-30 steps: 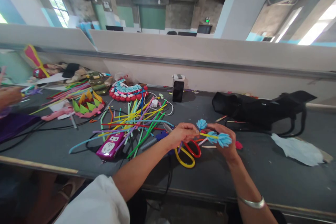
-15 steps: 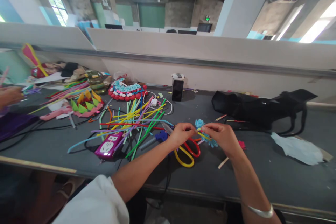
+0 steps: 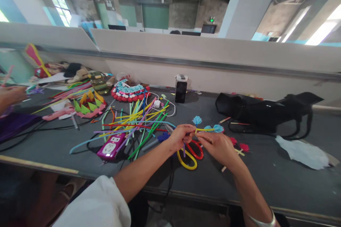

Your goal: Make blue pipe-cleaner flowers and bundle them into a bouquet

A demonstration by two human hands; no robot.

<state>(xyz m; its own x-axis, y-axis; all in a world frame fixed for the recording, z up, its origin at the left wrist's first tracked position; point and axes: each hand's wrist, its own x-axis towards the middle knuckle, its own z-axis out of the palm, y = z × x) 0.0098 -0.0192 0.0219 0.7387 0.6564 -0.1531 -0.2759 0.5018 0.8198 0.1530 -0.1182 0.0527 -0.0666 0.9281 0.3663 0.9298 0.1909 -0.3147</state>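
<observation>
My left hand point(image 3: 183, 136) is closed in a pinch at the left end of a yellow pipe cleaner point(image 3: 204, 129). Fingers of my right hand point(image 3: 217, 145) pinch the same piece just beside it, where it bends. Blue flowers point(image 3: 218, 128) show behind my right hand, and another blue flower point(image 3: 197, 120) stands above the fingertips. A short purple piece point(image 3: 184, 150) pokes out below my left hand. Under my hands lie scissors with a yellow and a red handle point(image 3: 192, 166). Red flowers point(image 3: 243, 147) lie right of my right hand, partly covered by it.
Left of my hands is a loose heap of coloured pipe cleaners point(image 3: 135, 124) with a purple box point(image 3: 112, 147). A phone point(image 3: 181, 92) stands at the back. A black bag point(image 3: 261, 111) and white paper point(image 3: 302, 154) lie right. A co-worker's hand point(image 3: 12, 97) is at far left.
My right hand has turned lower and flatter, uncovering the yellow pipe cleaner, which now points right. The blue flowers have spread apart. My left hand has barely moved.
</observation>
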